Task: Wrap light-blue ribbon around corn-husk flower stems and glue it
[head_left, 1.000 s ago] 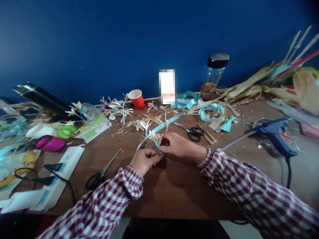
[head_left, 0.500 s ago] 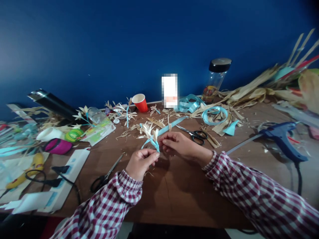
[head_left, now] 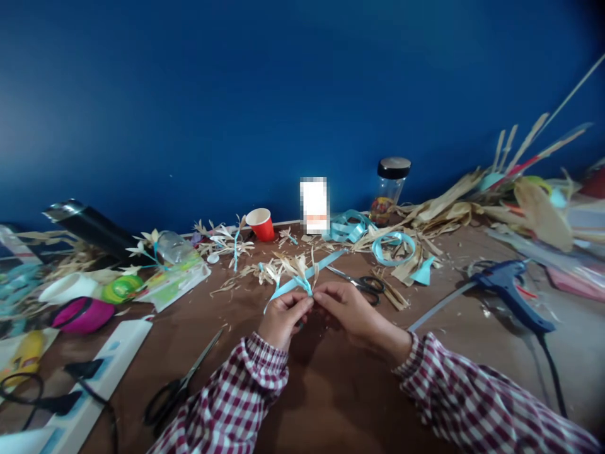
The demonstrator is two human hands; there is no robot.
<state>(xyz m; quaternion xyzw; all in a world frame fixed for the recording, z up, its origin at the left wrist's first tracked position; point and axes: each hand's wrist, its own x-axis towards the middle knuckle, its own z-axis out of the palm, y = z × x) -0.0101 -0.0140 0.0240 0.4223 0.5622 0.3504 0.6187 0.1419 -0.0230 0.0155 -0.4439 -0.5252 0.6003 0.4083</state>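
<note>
My left hand (head_left: 285,317) pinches the blue-wrapped stem of a small dried-husk flower (head_left: 299,270), whose pale petals point up and away from me. At the same stem, the fingertips of my right hand (head_left: 347,310) are pressed together and touch the left fingertips. Their exact hold is partly hidden. Just behind the hands lies a flat light-blue ribbon (head_left: 331,258), slanting to the back right. Another husk bloom (head_left: 270,272) rests left of the held one. Black-handled scissors (head_left: 363,285) lie beyond my right hand.
A second pair of scissors (head_left: 182,378) lies near my left sleeve, beside a white power strip (head_left: 116,359). On the right sits a blue glue gun (head_left: 513,287) with its cord. Along the wall stand a red paper cup (head_left: 261,226), a lidded jar (head_left: 392,189) and dried husks (head_left: 444,198).
My right hand has come in to the flower's stem, and its fingers have closed against the left fingertips. The view has tilted up, so the table appears lower.
</note>
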